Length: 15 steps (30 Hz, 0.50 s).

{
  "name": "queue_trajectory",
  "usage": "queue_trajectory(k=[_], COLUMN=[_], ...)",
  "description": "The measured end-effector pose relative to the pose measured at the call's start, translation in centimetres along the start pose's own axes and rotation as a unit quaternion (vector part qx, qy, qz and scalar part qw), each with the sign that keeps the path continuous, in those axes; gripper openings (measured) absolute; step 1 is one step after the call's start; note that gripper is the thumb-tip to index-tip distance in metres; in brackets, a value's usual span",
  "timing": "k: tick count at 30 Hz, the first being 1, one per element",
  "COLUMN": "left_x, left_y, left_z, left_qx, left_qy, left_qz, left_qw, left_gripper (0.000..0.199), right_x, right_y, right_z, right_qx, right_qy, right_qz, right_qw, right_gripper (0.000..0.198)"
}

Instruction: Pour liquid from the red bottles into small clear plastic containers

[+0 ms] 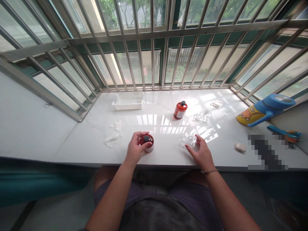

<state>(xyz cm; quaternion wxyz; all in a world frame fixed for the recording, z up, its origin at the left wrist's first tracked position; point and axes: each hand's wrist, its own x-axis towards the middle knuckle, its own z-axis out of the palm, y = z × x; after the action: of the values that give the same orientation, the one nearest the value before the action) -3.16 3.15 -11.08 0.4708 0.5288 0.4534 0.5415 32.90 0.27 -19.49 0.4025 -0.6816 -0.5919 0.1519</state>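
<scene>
My left hand [137, 147] is wrapped round a red bottle [150, 148] with a black cap, which stands on the white counter near its front edge. To the right, my right hand [201, 152] has thumb and fingers apart beside a crumpled piece of clear plastic wrapping [188, 140]; whether the fingertips touch it I cannot tell. Farther back stands a second red bottle [180, 110], upright, with a black cap and a pale label.
A white perforated basket [127, 102] sits at the back left. Crumpled white tissues [113, 139] lie left of my hands. More clear plastic [202, 117] lies at centre right. On the right are a blue-and-yellow flask [263, 110], a small white case [240, 147] and a blue strap [279, 131].
</scene>
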Motion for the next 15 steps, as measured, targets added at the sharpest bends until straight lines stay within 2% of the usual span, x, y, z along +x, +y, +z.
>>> queue_trajectory(k=[3, 5, 9, 15], left_x=[-0.01, 0.03, 0.10, -0.01], left_y=[0.25, 0.24, -0.14, -0.36], left_z=[-0.04, -0.04, 0.02, -0.10], left_qx=[0.032, 0.018, -0.022, 0.030], left_qy=[-0.010, -0.008, 0.005, -0.004], left_qz=[-0.002, 0.003, 0.007, 0.022], left_qw=[0.999, 1.000, 1.000, 0.999], left_gripper=[0.048, 0.044, 0.051, 0.061], right_x=[-0.03, -0.03, -0.02, 0.00], right_y=[0.03, 0.07, 0.15, 0.24], right_z=[0.01, 0.02, 0.04, 0.18], right_qx=[-0.003, -0.003, -0.002, 0.000], right_qy=[-0.001, 0.001, 0.002, 0.001], right_qz=[0.001, 0.000, -0.005, -0.003], right_qw=[1.000, 1.000, 1.000, 1.000], right_gripper=[0.093, 0.093, 0.093, 0.093])
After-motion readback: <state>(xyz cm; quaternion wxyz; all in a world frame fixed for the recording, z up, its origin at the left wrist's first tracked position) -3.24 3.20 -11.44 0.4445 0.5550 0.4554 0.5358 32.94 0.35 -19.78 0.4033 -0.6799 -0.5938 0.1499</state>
